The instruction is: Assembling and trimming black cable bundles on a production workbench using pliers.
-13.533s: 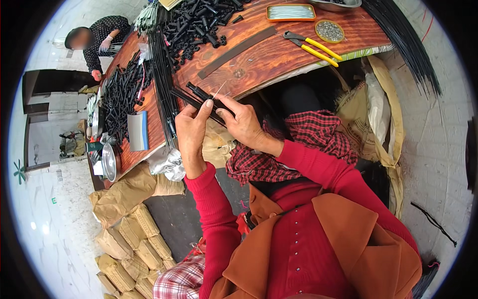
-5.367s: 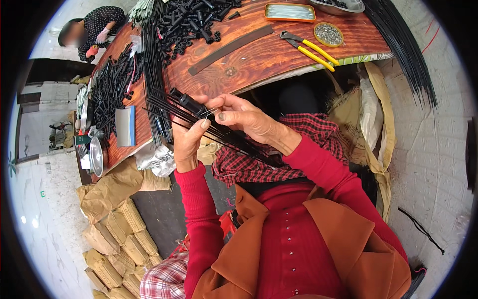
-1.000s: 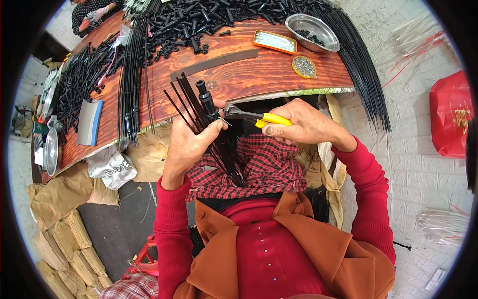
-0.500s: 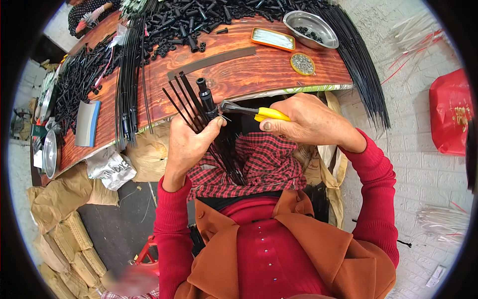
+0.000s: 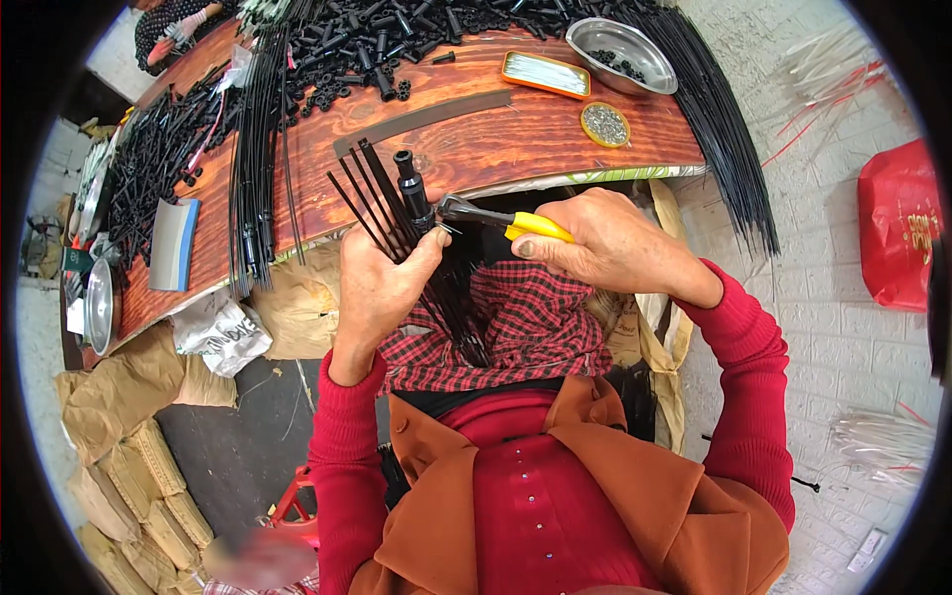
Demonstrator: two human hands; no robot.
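Note:
My left hand (image 5: 377,290) grips a bunch of thin black rods (image 5: 372,198) that fan out upward, together with a black plastic hub (image 5: 410,186) at their middle. The rods run down past my wrist over a red checked cloth (image 5: 516,327) on my lap. My right hand (image 5: 605,243) holds yellow-handled pliers (image 5: 501,218), and their metal jaws touch the rods just below the hub.
A wooden workbench (image 5: 496,134) stands in front, with a heap of black plastic parts (image 5: 387,40), long black rod bundles (image 5: 253,149), an orange tin (image 5: 543,74), a steel bowl (image 5: 620,45) and a round lid of small metal pieces (image 5: 605,124). Another person's hand (image 5: 174,25) works at the far left. Brown sacks (image 5: 109,407) lie below.
Between one second ago and now the pliers' jaws have closed in on the rods by the hub. The left hand keeps the same hold, shifted slightly.

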